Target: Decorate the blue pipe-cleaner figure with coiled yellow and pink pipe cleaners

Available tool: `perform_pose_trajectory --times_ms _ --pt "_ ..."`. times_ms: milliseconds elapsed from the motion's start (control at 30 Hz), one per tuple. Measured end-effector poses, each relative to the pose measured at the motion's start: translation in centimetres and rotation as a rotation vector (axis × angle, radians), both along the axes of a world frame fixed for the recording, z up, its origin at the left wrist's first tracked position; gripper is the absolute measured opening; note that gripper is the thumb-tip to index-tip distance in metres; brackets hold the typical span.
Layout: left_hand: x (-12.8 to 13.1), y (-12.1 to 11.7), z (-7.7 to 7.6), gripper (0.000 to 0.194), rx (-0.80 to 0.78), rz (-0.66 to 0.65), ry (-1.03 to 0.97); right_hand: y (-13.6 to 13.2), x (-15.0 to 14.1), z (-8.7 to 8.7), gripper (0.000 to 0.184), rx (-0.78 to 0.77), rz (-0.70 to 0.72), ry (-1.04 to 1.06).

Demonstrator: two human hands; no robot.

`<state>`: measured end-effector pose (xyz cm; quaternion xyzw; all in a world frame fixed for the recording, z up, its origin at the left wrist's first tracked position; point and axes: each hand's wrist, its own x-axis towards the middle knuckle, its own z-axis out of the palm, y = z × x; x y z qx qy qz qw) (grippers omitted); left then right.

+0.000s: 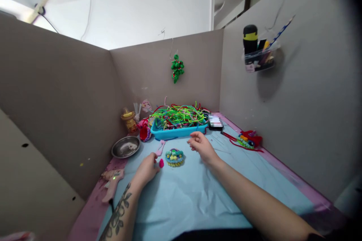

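Note:
My left hand (147,168) is low over the light blue table cover, its fingers curved and apart. Just beyond its fingertips is a small magenta piece (161,163); whether they touch cannot be made out. A pink pair of snips (161,148) lies a little farther off. Between my hands sits a round crafted piece of twisted fuzzy stems (174,157), blue, yellow and green. My right hand (199,145) is raised to the right of it, fingers curled in toward the thumb. Anything between those fingertips is too small to see.
Behind stands a blue tray (178,133) heaped with colourful fuzzy stems. At left are a metal bowl (120,149) with small pale bits, a pink glue gun (113,184) and a yellow-lidded cup (129,122). A phone-like device (216,124) and red craft piece (254,139) lie right.

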<state>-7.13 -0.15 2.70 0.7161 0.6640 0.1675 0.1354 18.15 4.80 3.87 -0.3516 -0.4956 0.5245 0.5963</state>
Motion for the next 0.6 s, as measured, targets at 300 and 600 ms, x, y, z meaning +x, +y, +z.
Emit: perform_pose_trajectory --times_ms 300,600 --pt "1.1 -0.1 1.1 0.026 0.375 0.139 -0.207 5.7 5.5 5.8 0.033 -0.082 -0.304 0.068" --pt "1.8 0.1 -0.3 0.014 0.364 0.136 -0.421 12.9 5.0 3.2 0.027 0.084 -0.268 -0.132"
